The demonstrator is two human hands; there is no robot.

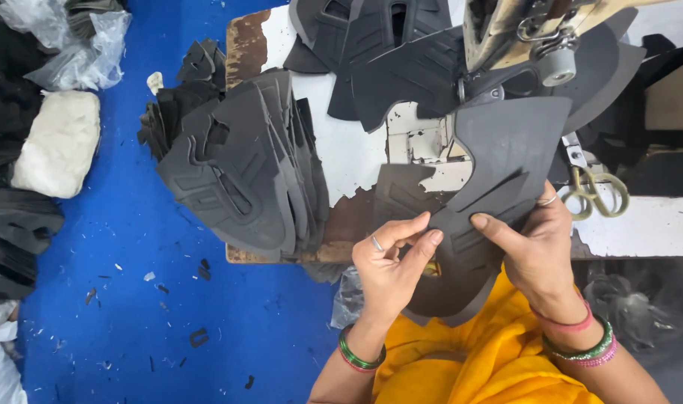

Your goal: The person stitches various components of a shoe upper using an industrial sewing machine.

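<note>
While we hold the dark grey shoe upper piece (498, 161) at the sewing machine (521, 45), progress looks early-to-mid, as a judgement: a thick stack of cut pieces (244, 164) sits at 9 o'clock of the hands, and more sewn-looking pieces (386, 52) lie at 12 o'clock. We cannot tell which pile is finished. Left hand (390, 265) pinches the lower edge of the piece between thumb and forefinger; right hand (536, 247) pinches it too, thumb on top. The piece lies over the worn white table (341, 150), its top under the machine's presser area. It is flat, matte, with moulded ribs and curved cut-outs. Scissors (592, 191) sit at 2 o'clock.
</note>
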